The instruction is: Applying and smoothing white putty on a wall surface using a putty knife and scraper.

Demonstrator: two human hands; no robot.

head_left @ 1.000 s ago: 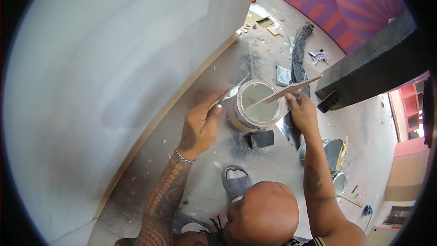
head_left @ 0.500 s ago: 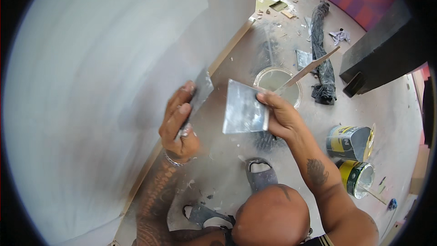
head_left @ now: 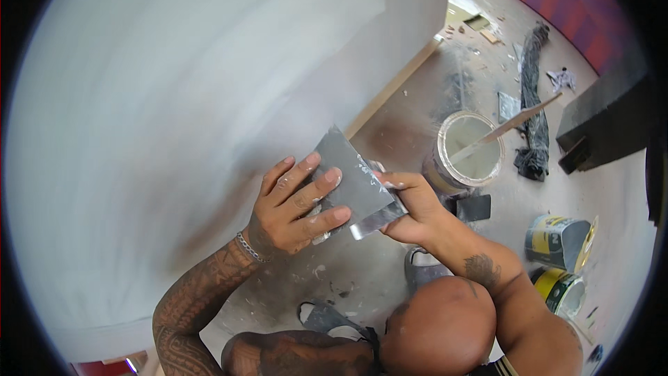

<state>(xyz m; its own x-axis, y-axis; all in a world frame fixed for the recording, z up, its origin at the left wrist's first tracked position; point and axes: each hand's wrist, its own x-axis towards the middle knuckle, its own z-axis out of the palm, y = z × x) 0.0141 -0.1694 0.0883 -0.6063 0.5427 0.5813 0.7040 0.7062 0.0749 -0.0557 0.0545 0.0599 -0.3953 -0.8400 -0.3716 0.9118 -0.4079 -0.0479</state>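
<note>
My left hand [head_left: 292, 212] grips a flat grey putty blade [head_left: 362, 184], its fingers spread across the upper face and the thumb hidden below. White putty specks line the blade's right edge. My right hand [head_left: 417, 210] holds a second putty blade [head_left: 376, 223], mostly covered by the first. The two blades overlap and seem to touch. White smears mark the fingers of both hands. Beside my left forearm rises a pale, smooth wall panel [head_left: 209, 97].
Beyond my right hand stands a bucket [head_left: 440, 153] of pale mix with a wooden stick [head_left: 518, 122] leaning in it. A black-wrapped bundle [head_left: 533, 97] lies farther right, near a dark post [head_left: 605, 122]. Two paint cans [head_left: 550, 240] [head_left: 553, 285] sit at right.
The blades, apart before, are now together, the left one over the right. My left hand has turned from edge-on to back-up. The view has shifted, so the bucket appears farther right.
</note>
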